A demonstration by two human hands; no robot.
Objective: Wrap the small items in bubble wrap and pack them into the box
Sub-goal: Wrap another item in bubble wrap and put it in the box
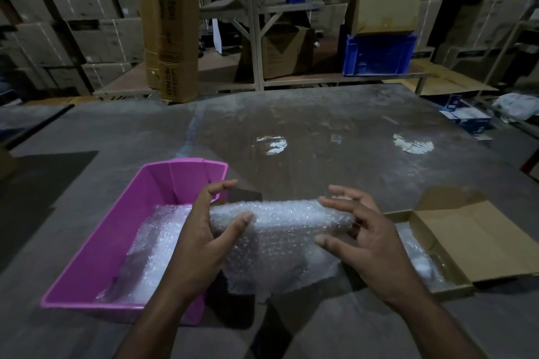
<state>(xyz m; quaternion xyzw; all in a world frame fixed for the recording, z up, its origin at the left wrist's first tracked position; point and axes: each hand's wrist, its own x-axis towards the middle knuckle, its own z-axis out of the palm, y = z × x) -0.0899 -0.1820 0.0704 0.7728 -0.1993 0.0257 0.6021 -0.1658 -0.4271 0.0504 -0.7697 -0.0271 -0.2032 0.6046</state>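
A sheet of bubble wrap (280, 239) is rolled into a tube at its far edge, with a loose flap hanging toward me. Whatever lies inside the roll is hidden. My left hand (204, 239) grips the left end of the roll, thumb on the front. My right hand (358, 239) holds the right end with curled fingers over the top. To the right sits an open cardboard box (466, 236) with a wrapped bundle (420, 259) inside. A dark flat item (245, 195) shows just behind the roll.
A pink plastic bin (116, 230) at my left holds more bubble wrap (151, 245). The grey table (320, 137) stretches ahead. Behind it stand a tall cardboard carton (169, 26), a metal rack, a blue crate (379, 54) and stacked boxes.
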